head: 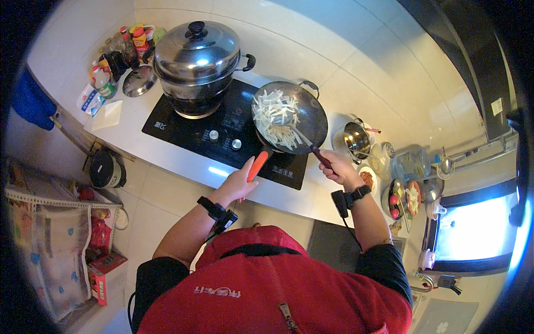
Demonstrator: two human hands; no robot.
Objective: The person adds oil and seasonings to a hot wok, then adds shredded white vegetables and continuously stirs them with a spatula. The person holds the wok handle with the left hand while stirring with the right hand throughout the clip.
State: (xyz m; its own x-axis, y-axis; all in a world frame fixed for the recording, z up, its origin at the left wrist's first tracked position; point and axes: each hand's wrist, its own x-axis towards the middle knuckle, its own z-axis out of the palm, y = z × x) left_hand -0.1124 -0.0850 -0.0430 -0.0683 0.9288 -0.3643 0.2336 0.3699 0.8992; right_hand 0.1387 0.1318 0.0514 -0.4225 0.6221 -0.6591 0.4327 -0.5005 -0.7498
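A dark wok (315,121) stands on the right side of the black glass cooktop (187,135). Its orange handle (257,166) is gripped by my left hand (237,183). Pale, thin-cut strips of vegetable (275,110) lie heaped toward the wok's left side. My right hand (340,167) holds a metal cooking utensil by its dark brown handle (322,158). The utensil's shaft (301,135) slopes down into the wok, and its head is partly hidden among the strips.
A tall lidded steel steamer pot (200,58) occupies the cooktop's left side. Bottles (129,46) and a loose metal lid (139,81) crowd the left corner. To the right are a steel pot (356,135), a plate of reddish-brown food (367,179) and a basin with red items (392,190).
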